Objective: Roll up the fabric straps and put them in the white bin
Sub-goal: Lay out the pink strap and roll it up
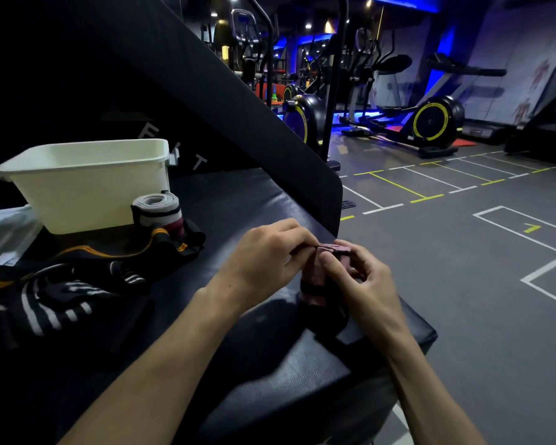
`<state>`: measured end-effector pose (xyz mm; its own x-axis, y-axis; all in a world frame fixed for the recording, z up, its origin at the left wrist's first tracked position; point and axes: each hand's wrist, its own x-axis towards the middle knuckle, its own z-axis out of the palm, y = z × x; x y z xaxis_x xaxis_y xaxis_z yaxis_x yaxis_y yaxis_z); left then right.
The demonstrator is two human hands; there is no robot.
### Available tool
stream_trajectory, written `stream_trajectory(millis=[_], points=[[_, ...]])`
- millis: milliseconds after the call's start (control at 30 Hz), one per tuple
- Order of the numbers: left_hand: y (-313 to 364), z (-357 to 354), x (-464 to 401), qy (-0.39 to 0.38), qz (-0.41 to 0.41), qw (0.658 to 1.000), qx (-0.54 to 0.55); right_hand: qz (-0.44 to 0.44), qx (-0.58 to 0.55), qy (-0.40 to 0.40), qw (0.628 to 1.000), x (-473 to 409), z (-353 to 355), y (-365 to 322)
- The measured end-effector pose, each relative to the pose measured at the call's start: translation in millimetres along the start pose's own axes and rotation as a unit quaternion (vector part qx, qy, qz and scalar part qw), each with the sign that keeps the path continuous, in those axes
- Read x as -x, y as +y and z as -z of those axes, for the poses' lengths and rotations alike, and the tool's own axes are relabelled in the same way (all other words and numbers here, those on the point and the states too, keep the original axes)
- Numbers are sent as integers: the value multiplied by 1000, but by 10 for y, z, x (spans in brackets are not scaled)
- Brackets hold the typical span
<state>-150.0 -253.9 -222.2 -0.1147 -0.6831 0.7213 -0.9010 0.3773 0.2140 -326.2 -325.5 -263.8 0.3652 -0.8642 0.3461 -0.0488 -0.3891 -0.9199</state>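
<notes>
From the head view I see both of my hands meeting over the near right part of the black padded worktop (244, 200). My left hand (264, 252) has its fingers curled, pinching the top edge of a pink fabric strap with a black band (315, 284). My right hand (357, 277) also has a curled grip on that strap, thumb pressed on the upper end where it is folded over. The strap stands roughly upright between the two hands, and its lower end reaches down to the worktop, where a dark flap lies by the edge. How tightly the strap is wound I cannot tell, since my fingers cover most of it.

Further left and farther away, the white rectangular plastic bin (87, 184) sits on the worktop, open side up; I cannot see its bottom from here. Just beside its near right corner stands a rolled grey fabric strap with white and maroon stripes (158, 213), touching or almost touching the bin wall. In front of that roll a loose black strap with orange edging (126, 252) lies spread across the worktop. At the near left lies a heap of black fabric straps with white stripes (61, 300), unrolled and tangled together.

A slanted black padded board (206, 91) rises behind the worktop. To the right is grey gym floor with white and yellow lines (463, 252), and exercise machines with yellow-rimmed wheels (430, 120) stand far off under blue light.
</notes>
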Motion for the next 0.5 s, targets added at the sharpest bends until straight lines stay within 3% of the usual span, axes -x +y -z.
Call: stream_trajectory(millis=[167, 500], points=[[95, -63, 8, 40, -12, 994, -101, -31, -43, 17, 998, -8, -62, 3], [108, -141, 41, 64, -24, 988, -138, -21, 64, 108, 992, 12, -231, -104]])
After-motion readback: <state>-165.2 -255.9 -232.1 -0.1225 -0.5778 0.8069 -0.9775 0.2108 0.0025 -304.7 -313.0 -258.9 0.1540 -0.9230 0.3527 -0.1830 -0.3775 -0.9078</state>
